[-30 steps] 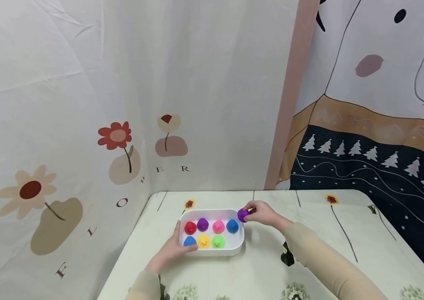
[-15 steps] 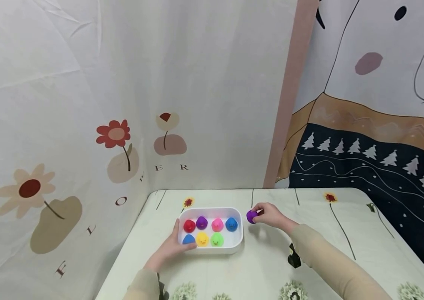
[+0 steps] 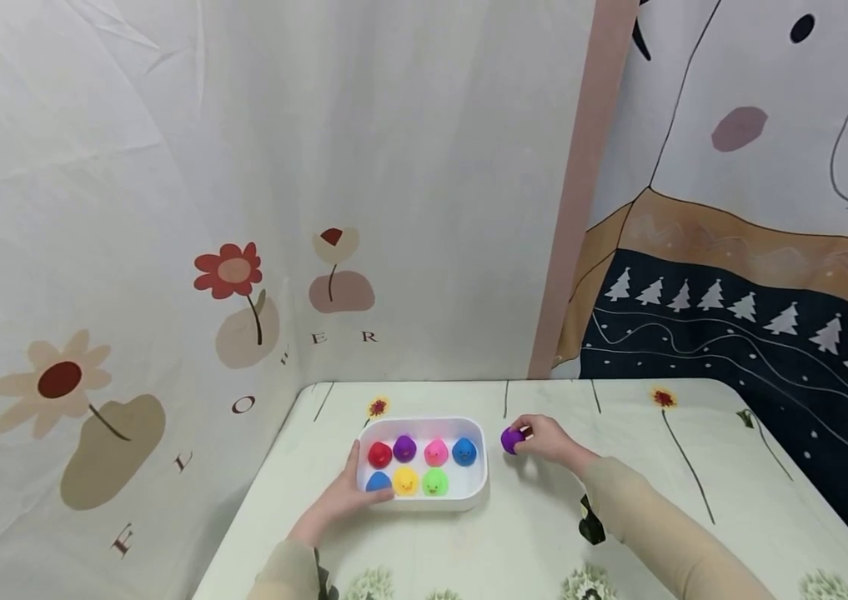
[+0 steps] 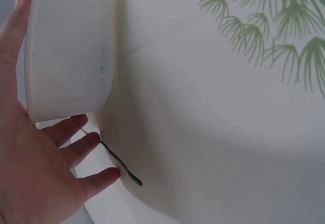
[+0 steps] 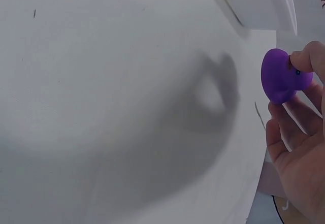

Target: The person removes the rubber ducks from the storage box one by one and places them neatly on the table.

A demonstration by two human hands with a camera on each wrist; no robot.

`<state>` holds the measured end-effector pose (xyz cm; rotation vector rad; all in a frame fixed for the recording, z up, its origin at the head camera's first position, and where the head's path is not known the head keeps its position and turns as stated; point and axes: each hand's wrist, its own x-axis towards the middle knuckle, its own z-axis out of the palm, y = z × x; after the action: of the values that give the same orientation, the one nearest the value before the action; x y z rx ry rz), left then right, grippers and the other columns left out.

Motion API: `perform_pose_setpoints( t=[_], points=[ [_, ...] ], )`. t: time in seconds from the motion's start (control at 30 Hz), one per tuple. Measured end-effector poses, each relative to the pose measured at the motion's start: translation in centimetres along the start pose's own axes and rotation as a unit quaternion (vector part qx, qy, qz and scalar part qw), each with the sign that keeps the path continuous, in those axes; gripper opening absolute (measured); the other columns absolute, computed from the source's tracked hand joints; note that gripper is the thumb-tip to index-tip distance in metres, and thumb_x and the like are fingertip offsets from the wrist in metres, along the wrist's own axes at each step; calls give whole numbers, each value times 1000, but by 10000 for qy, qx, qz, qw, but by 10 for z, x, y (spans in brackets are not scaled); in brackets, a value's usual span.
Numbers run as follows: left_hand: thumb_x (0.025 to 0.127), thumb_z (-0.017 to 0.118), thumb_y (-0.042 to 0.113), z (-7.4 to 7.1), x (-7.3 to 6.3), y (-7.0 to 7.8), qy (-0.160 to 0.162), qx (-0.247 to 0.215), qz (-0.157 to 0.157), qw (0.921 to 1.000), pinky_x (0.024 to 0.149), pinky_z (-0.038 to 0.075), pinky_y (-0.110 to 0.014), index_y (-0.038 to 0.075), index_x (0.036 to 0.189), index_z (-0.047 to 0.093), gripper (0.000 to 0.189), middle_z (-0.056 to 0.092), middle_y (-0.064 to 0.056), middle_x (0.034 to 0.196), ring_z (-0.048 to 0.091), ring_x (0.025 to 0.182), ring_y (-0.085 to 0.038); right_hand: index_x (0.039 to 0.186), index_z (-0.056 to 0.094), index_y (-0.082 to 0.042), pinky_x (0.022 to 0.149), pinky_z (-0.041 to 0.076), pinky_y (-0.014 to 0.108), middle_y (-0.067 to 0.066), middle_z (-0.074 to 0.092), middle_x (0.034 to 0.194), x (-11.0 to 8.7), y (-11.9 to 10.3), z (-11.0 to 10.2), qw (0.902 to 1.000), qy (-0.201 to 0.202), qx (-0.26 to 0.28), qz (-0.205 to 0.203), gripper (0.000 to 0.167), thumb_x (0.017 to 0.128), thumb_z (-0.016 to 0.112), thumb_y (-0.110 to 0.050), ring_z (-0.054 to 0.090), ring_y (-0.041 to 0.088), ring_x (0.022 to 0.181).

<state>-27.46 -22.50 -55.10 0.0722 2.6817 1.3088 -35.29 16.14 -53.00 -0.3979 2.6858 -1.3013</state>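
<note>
My right hand point(image 3: 549, 442) pinches a small purple rubber duck point(image 3: 510, 441) just right of a white plastic tub point(image 3: 454, 504). In the right wrist view the duck point(image 5: 277, 76) sits between thumb and fingertips, with its shadow cast on the tabletop. My left hand point(image 3: 339, 500) holds the tub's left end, thumb along the front rim and fingers against the side. Inside the tub stand a red duck point(image 3: 380, 455), another purple duck point(image 3: 404, 448), a pink duck point(image 3: 436, 452), a blue duck point(image 3: 464, 452), a second blue one partly behind the thumb, a yellow duck point(image 3: 405, 481) and a green duck point(image 3: 434, 482).
A pale cloth point(image 3: 514, 542) with printed flowers covers the table. Behind it hang a white curtain point(image 3: 431, 192) with flower prints and, at the right, a bear-print cloth point(image 3: 694, 333). A dark object point(image 3: 591, 523) shows beside the right sleeve.
The right hand has carried the purple duck from over the tub's right rim outward to the right and slightly lower. The left hand stays on the tub.
</note>
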Motion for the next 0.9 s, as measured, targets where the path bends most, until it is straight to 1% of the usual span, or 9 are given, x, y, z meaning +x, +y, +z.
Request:
perform_pose_setpoints(
  t=[0.17, 0.3, 0.37, 0.57, 0.73, 0.9],
  points=[
    [76, 81, 42, 2, -2, -1, -12, 22, -34, 10000, 106, 28, -65, 7, 156, -2, 120, 23, -28, 154, 28, 137, -49, 96, 66, -1, 78, 55, 34, 7, 66, 96, -2, 5, 3, 10000, 54, 22, 72, 25, 72, 75, 0, 62, 22, 91],
    [76, 81, 43, 2, -4, 1, 0, 30, -46, 10000, 105, 29, -65, 8, 156, -2, 120, 23, -26, 154, 28, 137, -49, 97, 67, -3, 79, 54, 34, 7, 66, 97, 0, 7, 4, 9998, 74, 57, 198, 26, 72, 76, -1, 61, 21, 91],
    [76, 81, 43, 1, -4, 2, -11, 22, -68, 10000, 105, 29, -65, 9, 156, -3, 121, 22, -26, 155, 27, 137, -49, 97, 67, -3, 78, 54, 34, 7, 66, 98, 1, 9, 5, 9998, 73, 42, 198, 27, 72, 76, -2, 61, 22, 91],
    [76, 81, 42, 1, -2, 2, 12, -3, -135, 9999, 105, 27, -66, 8, 156, -2, 120, 22, -28, 155, 25, 137, -50, 98, 67, -2, 81, 54, 36, 11, 67, 102, 2, 13, 7, 9996, 100, -2, 246, 26, 73, 76, -1, 62, 23, 91],
    [76, 81, 42, 2, -1, 1, 0, -67, -176, 9998, 105, 25, -67, 8, 156, -2, 120, 20, -28, 155, 24, 138, -50, 96, 68, -1, 82, 54, 38, 11, 67, 102, 1, 15, 8, 9995, 162, -60, 276, 25, 73, 77, 0, 63, 23, 91],
    [75, 81, 43, 3, 0, -2, -8, -124, -172, 9998, 105, 26, -68, 9, 156, -2, 121, 20, -28, 155, 24, 138, -50, 95, 68, -1, 84, 54, 39, 11, 67, 103, 2, 18, 10, 9992, 170, -217, 277, 24, 73, 77, 1, 64, 24, 91]
  ],
)
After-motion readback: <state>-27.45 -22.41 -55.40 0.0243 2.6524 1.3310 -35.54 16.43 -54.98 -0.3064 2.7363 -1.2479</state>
